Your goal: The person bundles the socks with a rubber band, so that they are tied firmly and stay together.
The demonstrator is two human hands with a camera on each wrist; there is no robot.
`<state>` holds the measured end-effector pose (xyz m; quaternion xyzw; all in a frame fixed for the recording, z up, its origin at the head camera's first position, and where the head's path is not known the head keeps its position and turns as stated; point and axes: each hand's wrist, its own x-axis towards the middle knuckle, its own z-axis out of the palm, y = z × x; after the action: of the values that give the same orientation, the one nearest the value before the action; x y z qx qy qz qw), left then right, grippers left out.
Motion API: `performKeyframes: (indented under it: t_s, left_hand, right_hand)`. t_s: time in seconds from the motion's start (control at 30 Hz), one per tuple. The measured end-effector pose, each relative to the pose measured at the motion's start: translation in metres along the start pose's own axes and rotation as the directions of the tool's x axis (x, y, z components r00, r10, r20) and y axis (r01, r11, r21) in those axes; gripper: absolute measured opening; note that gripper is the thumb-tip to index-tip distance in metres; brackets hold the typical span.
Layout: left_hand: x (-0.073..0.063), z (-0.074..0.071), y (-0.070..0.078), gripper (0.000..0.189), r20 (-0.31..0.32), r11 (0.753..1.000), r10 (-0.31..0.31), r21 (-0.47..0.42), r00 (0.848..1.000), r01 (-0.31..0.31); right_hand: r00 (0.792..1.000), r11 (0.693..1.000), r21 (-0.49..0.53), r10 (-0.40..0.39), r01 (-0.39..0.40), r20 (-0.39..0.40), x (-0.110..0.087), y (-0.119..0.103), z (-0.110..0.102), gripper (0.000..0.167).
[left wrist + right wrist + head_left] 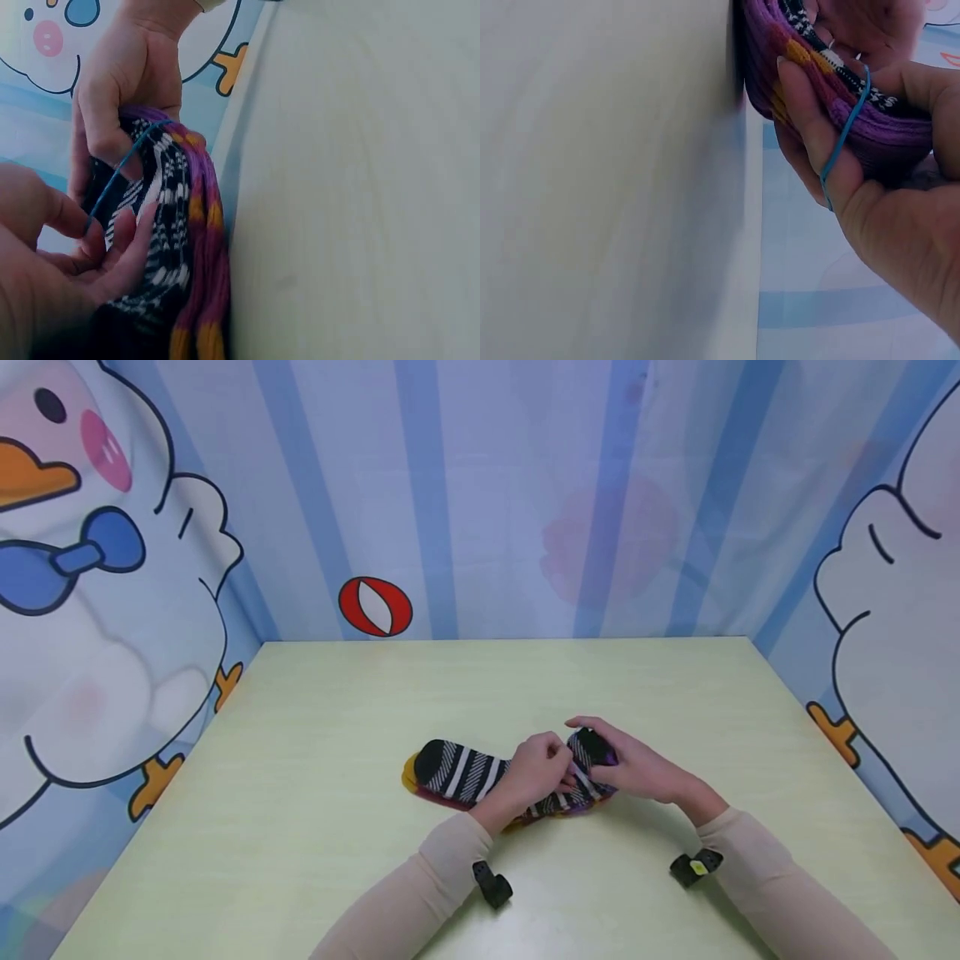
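A stack of socks [467, 774] lies on the table, the top one black and white striped, with maroon, mustard and purple layers beneath. My right hand [643, 770] grips the socks' right end, thumb on one side and fingers on the other. Between finger and thumb my left hand [536, 770] pinches a thin blue elastic band [120, 172], pulled taut over the striped sock. In the right wrist view the band [846, 135] crosses the purple sock edge and loops over a finger of the right hand. The band's far side is hidden.
The pale table [337, 693] reaches back to a blue striped curtain [495, 502]. Cartoon bird panels [97, 635] stand at both sides. Each sleeve carries a small black wrist device [492, 887].
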<state>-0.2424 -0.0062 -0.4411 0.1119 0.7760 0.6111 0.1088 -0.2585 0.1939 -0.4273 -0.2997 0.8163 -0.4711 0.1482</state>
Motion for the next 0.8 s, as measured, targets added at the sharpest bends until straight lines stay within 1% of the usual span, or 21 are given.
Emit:
performKeyframes:
  t_s: [0.07,0.13,0.2,0.27,0.33,0.43,0.5,0.63,0.7,0.8]
  left_hand:
    - [-0.0006,-0.0027,0.0003,0.018,-0.054,0.993,0.012,0.119,0.998,-0.005]
    - [-0.0013,-0.0052,0.0004,0.020,-0.081,0.971,0.026,0.239,0.996,-0.006]
    - [-0.0018,-0.0068,0.0003,0.022,-0.075,0.948,0.035,0.319,0.997,-0.009]
    - [-0.0023,-0.0077,0.0004,0.022,-0.052,0.932,0.041,0.363,0.998,-0.019]
    - [-0.0026,-0.0081,0.0009,0.024,-0.033,0.926,0.046,0.377,0.998,-0.031]
    - [-0.0017,-0.0084,0.0003,0.023,-0.040,0.915,0.059,0.401,0.997,-0.038]
    - [-0.0015,-0.0091,0.0003,0.022,-0.058,0.922,0.052,0.386,0.997,-0.025]
    - [-0.0020,-0.0104,0.0000,0.019,-0.092,0.945,0.028,0.328,0.995,0.004]
    - [-0.0023,-0.0105,-0.0002,0.018,-0.088,0.953,0.020,0.302,0.996,0.007]
    - [-0.0023,-0.0106,-0.0011,0.017,-0.061,0.952,0.021,0.305,0.998,-0.001]
  right_hand:
    - [1.000,1.000,0.008,-0.004,0.004,-0.005,-0.0003,0.0005,-0.0010,0.063]
    - [1.000,1.000,0.015,-0.007,0.007,-0.012,-0.0002,0.0012,-0.0023,0.063]
    - [1.000,1.000,0.020,-0.004,0.004,-0.015,-0.0005,0.0018,-0.0034,0.064]
    - [1.000,1.000,0.027,-0.001,0.001,-0.011,-0.0006,0.0026,-0.0045,0.066]
    - [1.000,1.000,0.027,0.006,-0.006,-0.002,-0.0006,0.0026,-0.0052,0.065]
    - [1.000,0.999,0.037,0.012,-0.012,-0.002,-0.0004,0.0020,-0.0053,0.060]
    - [1.000,0.999,0.047,0.017,-0.016,-0.004,-0.0006,0.0014,-0.0051,0.052]
    - [1.000,0.998,0.061,0.010,-0.010,0.006,-0.0014,0.0001,-0.0047,0.039]
    - [1.000,0.998,0.060,0.005,-0.006,0.012,-0.0018,-0.0004,-0.0047,0.037]
    - [1.000,0.997,0.072,0.015,-0.016,0.011,-0.0020,-0.0014,-0.0046,0.035]
